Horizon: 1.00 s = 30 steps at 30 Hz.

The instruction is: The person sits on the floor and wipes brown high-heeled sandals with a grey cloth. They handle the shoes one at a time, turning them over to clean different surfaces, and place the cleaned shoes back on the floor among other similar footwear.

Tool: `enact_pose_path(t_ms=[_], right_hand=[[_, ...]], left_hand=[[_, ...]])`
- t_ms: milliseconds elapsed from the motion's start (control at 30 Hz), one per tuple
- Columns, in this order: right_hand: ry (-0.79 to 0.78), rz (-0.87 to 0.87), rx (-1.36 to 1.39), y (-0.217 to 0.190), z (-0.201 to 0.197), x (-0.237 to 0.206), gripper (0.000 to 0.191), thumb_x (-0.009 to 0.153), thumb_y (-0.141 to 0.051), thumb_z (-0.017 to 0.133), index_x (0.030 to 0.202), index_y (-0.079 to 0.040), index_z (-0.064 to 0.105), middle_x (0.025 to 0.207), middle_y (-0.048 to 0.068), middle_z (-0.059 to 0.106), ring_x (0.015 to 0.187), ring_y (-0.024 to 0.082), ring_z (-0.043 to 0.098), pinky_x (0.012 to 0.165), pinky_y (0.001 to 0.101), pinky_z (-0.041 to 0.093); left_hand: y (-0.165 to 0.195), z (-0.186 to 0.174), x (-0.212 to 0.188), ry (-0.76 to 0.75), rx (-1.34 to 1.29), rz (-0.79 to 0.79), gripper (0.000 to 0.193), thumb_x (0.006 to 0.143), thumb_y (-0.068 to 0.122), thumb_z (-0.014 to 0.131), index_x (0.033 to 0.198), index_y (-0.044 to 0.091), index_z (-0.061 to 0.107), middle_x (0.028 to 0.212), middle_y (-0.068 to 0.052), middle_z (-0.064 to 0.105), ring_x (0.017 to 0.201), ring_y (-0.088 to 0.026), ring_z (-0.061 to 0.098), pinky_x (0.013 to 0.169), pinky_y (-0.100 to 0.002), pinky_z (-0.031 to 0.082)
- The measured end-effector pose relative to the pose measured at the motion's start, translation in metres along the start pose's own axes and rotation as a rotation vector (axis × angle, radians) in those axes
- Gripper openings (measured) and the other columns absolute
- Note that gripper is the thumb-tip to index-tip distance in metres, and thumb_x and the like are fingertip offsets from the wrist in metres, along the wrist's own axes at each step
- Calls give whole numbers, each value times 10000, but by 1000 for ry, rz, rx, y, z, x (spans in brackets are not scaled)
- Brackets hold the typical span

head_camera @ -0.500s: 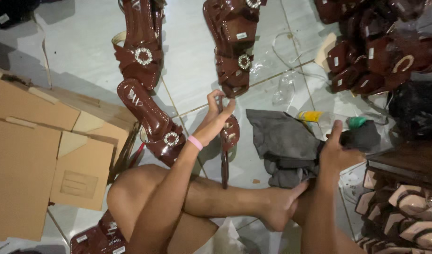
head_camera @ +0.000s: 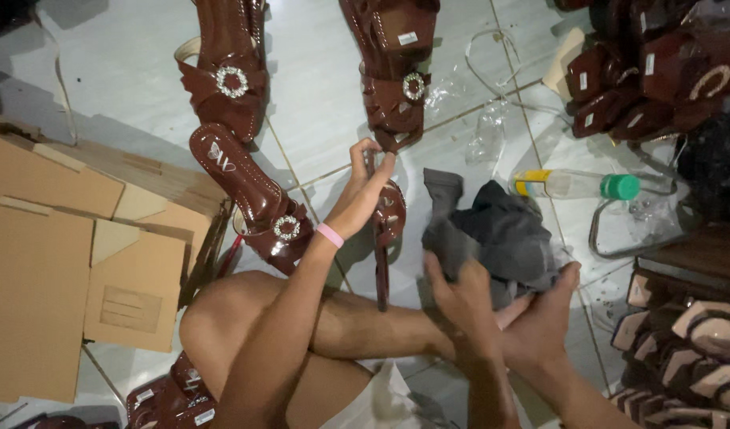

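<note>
I see left hand (head_camera: 365,187) fingers pinched on a dark red sandal (head_camera: 387,218) held on edge above the tiled floor (head_camera: 142,87) | right hand (head_camera: 460,290) fingers closed, gripping grey cloth (head_camera: 500,230) beside the foot (head_camera: 540,318) | bottle (head_camera: 575,185) near

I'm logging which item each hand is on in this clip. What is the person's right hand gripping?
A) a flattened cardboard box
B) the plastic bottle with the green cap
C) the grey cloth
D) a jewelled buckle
C: the right hand closes on the lower left edge of the crumpled grey cloth; the green-capped bottle lies untouched beyond it.
</note>
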State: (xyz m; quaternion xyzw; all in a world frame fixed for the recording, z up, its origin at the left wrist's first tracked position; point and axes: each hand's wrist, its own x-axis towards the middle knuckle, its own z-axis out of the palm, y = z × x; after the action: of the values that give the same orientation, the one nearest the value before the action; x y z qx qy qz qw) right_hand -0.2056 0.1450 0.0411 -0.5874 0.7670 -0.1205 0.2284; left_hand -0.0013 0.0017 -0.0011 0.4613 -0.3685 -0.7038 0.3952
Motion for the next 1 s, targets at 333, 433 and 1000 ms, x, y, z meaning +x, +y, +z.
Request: enact_pose_path(t_ms=[333, 433, 1000], right_hand=[[-161, -396, 283, -48, -6, 41, 201, 817, -71, 637, 989, 25, 678, 945, 232, 675, 868, 433, 652, 744, 457, 539], [-122, -684, -24, -41, -15, 15, 172, 660, -64, 664, 816, 7, 648, 923, 183, 657, 833, 399, 680, 655, 474, 537], [-69, -547, -166, -42, -5, 7, 164, 680, -182, 738, 706, -55, 636, 909, 173, 601, 600, 355, 633, 540, 464, 520]], left_hand=[[1, 1, 0, 55, 98, 20, 535, 1043, 535, 471, 1365, 144, 300, 1085, -112, 517, 922, -172, 541, 905, -338, 453], [4, 1, 1, 64, 91, 33, 559, 1037, 560, 475, 1353, 130, 309, 1118, -117, 526, 893, -183, 562, 908, -346, 463], [15, 9, -7, 184, 179, -22, 595, 998, 450, 585, 1376, 59, 341, 936, -214, 638, 795, -247, 672, 791, -370, 544]])
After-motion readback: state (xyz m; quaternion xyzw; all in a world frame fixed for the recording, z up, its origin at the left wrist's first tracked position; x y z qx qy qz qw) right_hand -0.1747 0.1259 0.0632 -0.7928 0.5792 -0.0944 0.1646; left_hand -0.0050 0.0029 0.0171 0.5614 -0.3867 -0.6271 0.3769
